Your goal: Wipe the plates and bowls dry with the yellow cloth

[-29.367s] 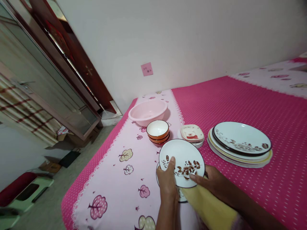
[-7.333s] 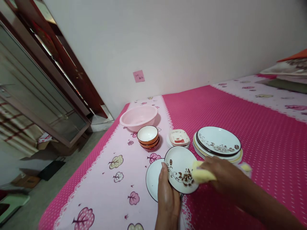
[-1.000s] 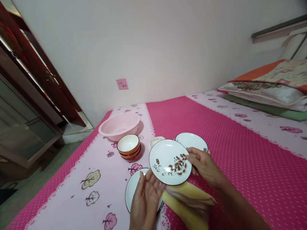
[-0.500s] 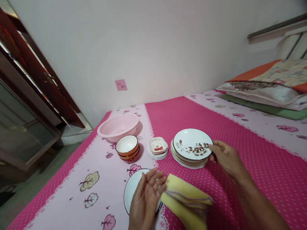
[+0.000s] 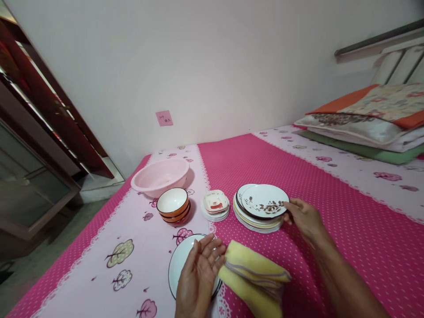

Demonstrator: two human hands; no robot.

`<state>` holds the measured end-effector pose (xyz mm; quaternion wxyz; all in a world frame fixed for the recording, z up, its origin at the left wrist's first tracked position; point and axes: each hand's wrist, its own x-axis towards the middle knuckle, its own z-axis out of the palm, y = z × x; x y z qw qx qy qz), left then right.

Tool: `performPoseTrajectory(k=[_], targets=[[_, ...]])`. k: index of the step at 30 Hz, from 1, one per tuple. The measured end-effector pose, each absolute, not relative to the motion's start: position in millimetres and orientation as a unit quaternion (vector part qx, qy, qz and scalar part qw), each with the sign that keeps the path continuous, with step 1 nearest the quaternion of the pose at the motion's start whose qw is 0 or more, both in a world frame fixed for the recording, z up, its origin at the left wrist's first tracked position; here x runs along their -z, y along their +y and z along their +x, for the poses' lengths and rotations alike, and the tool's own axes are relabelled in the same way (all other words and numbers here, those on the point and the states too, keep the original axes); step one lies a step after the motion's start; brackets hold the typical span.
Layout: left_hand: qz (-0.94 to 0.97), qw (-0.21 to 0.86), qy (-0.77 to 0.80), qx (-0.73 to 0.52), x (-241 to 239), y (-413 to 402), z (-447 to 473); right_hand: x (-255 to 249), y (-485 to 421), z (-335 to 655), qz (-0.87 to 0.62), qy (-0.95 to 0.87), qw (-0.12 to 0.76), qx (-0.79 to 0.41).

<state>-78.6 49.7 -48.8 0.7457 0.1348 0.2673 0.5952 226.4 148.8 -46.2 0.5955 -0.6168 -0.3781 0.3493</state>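
My right hand (image 5: 303, 217) pinches the right rim of a white plate with a brown flower pattern (image 5: 263, 201), resting it on top of a stack of plates (image 5: 255, 221) on the pink bed cover. My left hand (image 5: 198, 276) hovers palm up with fingers spread, holding nothing, over a white dark-rimmed plate (image 5: 180, 265) near the front. A folded yellow cloth (image 5: 253, 276) lies just right of that hand, touching its fingertips.
Further back stand stacked orange bowls (image 5: 172, 205), a pile of small square dishes (image 5: 215, 206) and a pink basin (image 5: 159, 176). Pillows (image 5: 367, 119) lie at the far right. The bed edge drops to the floor on the left, beside a glass door (image 5: 29, 176).
My right hand carried the flowered plate from in front of me to the plate stack and lowered it there. My left hand let go of it and stayed open by the cloth.
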Motion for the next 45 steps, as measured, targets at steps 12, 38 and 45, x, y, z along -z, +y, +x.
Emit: performPoseTrajectory(k=[12, 38, 45], targets=[[0.135, 0.742, 0.279, -0.594, 52, 53, -77, 65, 159, 236, -0.626, -0.387, 0.576, -0.355], [0.372, 0.590, 0.473, -0.538, 52, 44, -58, 60, 156, 221, -0.651, -0.399, 0.554, -0.331], [0.368, 0.594, 0.469, -0.540, 51, 44, -57, 65, 159, 226, -0.656, -0.438, 0.530, -0.310]])
